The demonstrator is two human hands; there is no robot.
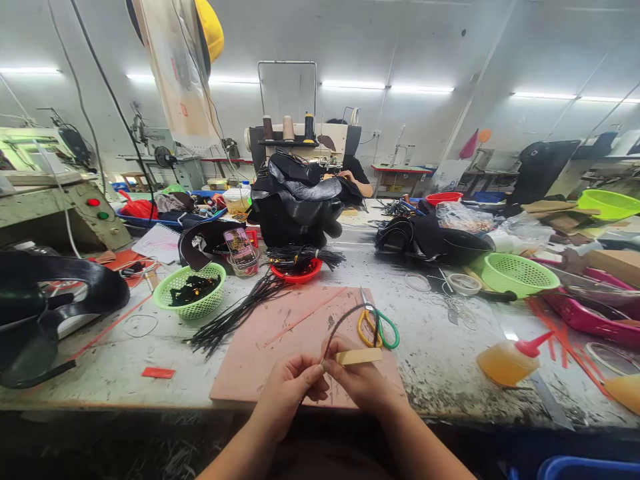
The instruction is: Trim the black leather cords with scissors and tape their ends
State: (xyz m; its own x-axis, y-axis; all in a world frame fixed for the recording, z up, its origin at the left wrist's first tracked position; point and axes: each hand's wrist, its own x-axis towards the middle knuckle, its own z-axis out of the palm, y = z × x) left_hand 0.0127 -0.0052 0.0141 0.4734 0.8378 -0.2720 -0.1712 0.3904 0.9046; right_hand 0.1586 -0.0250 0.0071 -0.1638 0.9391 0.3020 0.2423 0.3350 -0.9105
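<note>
Over the front of a pink board point(245, 363), my two hands meet at a thin dark cord point(341, 323). My left hand point(293, 379) is closed, pinching the cord between thumb and fingertips. Close beside it, my right hand point(361, 381) is closed on the same cord, which arcs up and over toward the scissors. A flat tan strip point(361, 357) sticks out rightward from my right hand's fingers. Scissors point(383, 330) with one yellow and one green handle lie just beyond that hand. What sits exactly between the fingertips is too small to make out.
Behind the board, a red bowl point(310, 273) carries black cords point(245, 307). Green baskets point(167, 293) point(520, 293) stand left and right. At right is a glue bottle point(507, 363). Black leather pieces point(295, 220) are piled ahead, before a person at a sewing machine point(345, 140).
</note>
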